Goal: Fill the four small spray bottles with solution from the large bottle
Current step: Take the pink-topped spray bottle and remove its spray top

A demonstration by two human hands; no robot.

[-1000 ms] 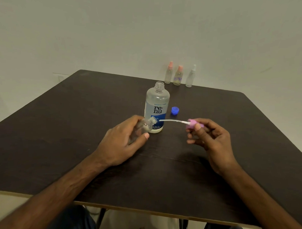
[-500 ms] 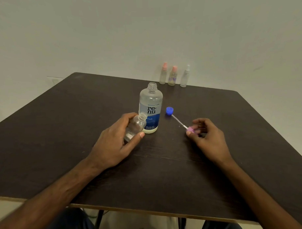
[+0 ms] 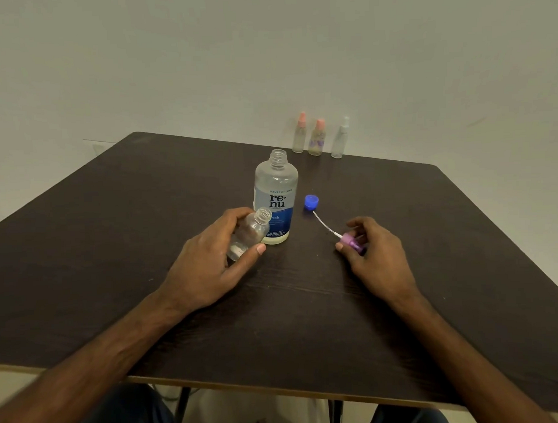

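Note:
The large clear bottle (image 3: 275,195) with a blue "re-nu" label stands uncapped in the middle of the dark table (image 3: 114,233). Its blue cap (image 3: 311,201) lies just to its right. My left hand (image 3: 216,261) grips a small clear bottle (image 3: 248,233) with no top, tilted, its mouth against the large bottle's label. My right hand (image 3: 377,252) rests on the table with its fingers on a purple spray head (image 3: 351,242), whose white dip tube points toward the blue cap.
Three small spray bottles stand in a row at the table's far edge by the wall: two with pink tops (image 3: 299,133) (image 3: 317,138) and one with a white top (image 3: 340,138). The near table edge (image 3: 245,385) runs just above my knees.
My right hand pulled the spray head and its tube out of the small bottle and lowered it to the table. My left hand turned the small bottle more upright.

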